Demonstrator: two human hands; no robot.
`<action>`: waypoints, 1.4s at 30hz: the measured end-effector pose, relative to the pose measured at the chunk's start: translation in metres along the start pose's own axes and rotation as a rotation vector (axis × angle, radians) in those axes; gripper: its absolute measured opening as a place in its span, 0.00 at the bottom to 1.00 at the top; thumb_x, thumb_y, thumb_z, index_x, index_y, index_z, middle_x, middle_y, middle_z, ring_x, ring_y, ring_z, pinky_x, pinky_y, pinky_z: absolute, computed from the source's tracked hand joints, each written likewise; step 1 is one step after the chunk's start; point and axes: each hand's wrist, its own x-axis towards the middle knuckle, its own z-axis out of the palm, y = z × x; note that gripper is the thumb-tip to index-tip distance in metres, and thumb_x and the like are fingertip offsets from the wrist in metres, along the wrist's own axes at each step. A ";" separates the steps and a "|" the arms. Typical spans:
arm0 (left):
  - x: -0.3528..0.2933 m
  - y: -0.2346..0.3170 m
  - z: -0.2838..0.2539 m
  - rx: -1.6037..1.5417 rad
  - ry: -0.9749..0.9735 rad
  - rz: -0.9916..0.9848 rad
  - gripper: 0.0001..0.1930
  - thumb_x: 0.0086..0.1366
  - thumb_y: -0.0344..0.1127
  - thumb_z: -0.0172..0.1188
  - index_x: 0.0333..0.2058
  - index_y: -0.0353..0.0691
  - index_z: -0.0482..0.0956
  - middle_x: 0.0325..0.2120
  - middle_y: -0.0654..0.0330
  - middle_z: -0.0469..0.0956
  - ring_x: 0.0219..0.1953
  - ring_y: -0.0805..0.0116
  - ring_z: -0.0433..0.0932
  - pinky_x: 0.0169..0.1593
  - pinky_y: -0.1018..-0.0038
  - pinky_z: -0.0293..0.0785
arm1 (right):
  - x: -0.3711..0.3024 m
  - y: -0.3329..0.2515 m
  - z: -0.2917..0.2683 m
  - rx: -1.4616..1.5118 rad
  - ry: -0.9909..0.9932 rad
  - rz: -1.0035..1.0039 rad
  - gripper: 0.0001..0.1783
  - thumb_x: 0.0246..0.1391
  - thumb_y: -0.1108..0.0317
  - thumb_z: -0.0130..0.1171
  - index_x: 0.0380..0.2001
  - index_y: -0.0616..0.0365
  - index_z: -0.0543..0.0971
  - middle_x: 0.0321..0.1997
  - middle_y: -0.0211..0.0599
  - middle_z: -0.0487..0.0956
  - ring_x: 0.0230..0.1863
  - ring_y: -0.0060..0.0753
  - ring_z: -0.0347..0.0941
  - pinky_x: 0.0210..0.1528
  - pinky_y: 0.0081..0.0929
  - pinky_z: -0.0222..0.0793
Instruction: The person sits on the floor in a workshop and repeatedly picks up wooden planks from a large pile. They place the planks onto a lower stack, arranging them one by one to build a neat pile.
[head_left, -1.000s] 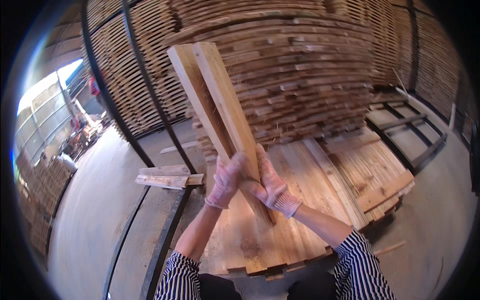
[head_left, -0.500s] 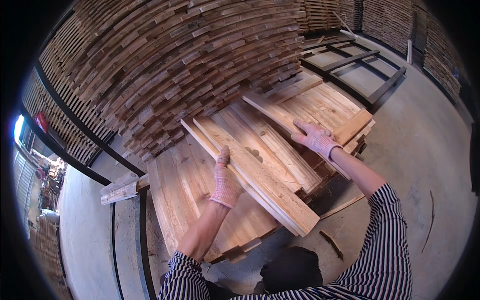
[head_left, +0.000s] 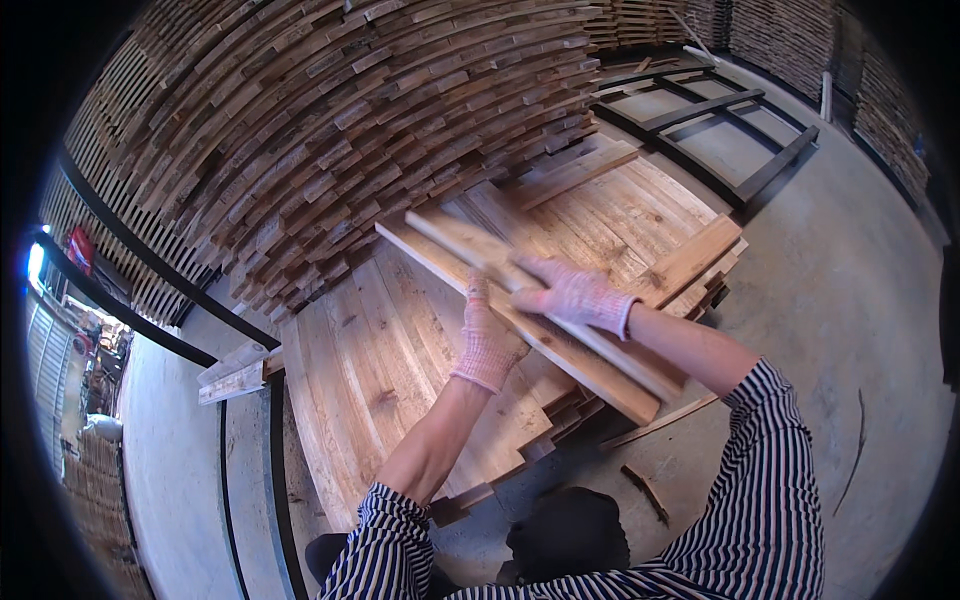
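Both hands on two long planks, above the low board stack.

L to R: small loose boards (head_left: 232,370) on floor far left; my left hand (head_left: 487,338), gloved, flat under the planks (head_left: 530,310) w/ fingers up along the edge; right hand (head_left: 575,296) clamped over the top one. Planks slant across the board stack (head_left: 380,380), tall timber pile (head_left: 330,130) beyond.

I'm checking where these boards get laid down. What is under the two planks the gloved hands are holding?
Under the planks held by the left hand and right hand lies a low stack of flat boards. The part directly beneath them is covered.
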 end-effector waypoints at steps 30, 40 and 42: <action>0.026 -0.037 0.017 -3.631 0.600 -1.070 0.52 0.59 0.68 0.61 0.67 0.27 0.61 0.67 0.37 0.61 0.74 0.36 0.51 0.76 0.50 0.48 | 0.083 0.168 -0.041 -0.259 0.251 0.296 0.29 0.66 0.44 0.50 0.66 0.38 0.74 0.66 0.53 0.75 0.64 0.57 0.74 0.68 0.47 0.65; -0.014 0.103 -0.101 -3.905 -0.004 -1.840 0.49 0.64 0.67 0.61 0.73 0.39 0.58 0.72 0.41 0.59 0.75 0.43 0.55 0.77 0.61 0.48 | 0.084 0.150 -0.012 -0.309 0.290 0.210 0.32 0.68 0.47 0.51 0.69 0.48 0.69 0.69 0.52 0.70 0.68 0.57 0.67 0.71 0.45 0.60; -0.054 0.184 -0.122 -3.939 -0.825 -1.797 0.48 0.64 0.66 0.62 0.73 0.39 0.59 0.72 0.40 0.58 0.75 0.44 0.56 0.77 0.60 0.49 | 0.072 0.184 -0.044 -0.454 0.340 0.199 0.33 0.67 0.49 0.52 0.71 0.47 0.66 0.69 0.54 0.68 0.68 0.59 0.67 0.70 0.46 0.61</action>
